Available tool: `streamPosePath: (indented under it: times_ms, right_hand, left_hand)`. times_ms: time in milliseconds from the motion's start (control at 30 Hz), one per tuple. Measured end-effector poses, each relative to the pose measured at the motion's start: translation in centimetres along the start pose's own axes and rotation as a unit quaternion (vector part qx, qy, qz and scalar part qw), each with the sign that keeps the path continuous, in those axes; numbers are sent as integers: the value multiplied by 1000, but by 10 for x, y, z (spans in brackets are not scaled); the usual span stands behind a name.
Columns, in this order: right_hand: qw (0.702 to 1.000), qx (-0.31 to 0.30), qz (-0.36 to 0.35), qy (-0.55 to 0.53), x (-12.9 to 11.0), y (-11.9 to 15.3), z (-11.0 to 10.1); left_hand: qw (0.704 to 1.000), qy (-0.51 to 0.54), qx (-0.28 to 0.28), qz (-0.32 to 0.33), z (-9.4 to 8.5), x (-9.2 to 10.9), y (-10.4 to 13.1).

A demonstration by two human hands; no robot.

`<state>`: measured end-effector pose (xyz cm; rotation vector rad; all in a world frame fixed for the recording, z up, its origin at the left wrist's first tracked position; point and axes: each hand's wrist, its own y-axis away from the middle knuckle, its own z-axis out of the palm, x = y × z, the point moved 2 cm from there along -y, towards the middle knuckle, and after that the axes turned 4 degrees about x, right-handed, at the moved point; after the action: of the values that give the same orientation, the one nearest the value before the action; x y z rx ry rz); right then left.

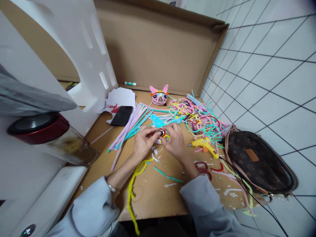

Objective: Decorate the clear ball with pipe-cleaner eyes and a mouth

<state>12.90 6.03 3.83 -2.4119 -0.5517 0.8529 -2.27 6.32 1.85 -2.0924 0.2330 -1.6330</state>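
My left hand [144, 141] and my right hand [174, 140] meet over the middle of the table, fingers pinched on a small pipe-cleaner figure [161, 133]. Black, red, white and yellow parts of it show between the fingertips; the rest is hidden. Just behind the fingers are two fuzzy light-blue ear-shaped pieces [157, 120], and I cannot tell whether they are joined to the figure. Further back stands a pipe-cleaner animal head [159, 97] with pink ears and big eyes. Yellow pipe cleaners [132, 194] lie by my left forearm, and a short teal pipe cleaner [168, 175] lies between my arms.
A yellow glue gun [204, 145] and red-handled scissors [203, 169] lie to the right, near a brown bag [259, 161]. Tangled pipe cleaners [199, 117] fill the back right. Straight pipe cleaners [130, 126], a phone [122, 116] and a glass jar [71, 148] are on the left.
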Motion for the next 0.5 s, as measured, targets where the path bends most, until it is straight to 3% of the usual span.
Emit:
streamPosePath:
  times_ms: [500]
  right_hand:
    - [1000, -2, 0, -9, 1, 0, -3]
  left_hand:
    - [994, 4, -106, 16, -11, -4, -7]
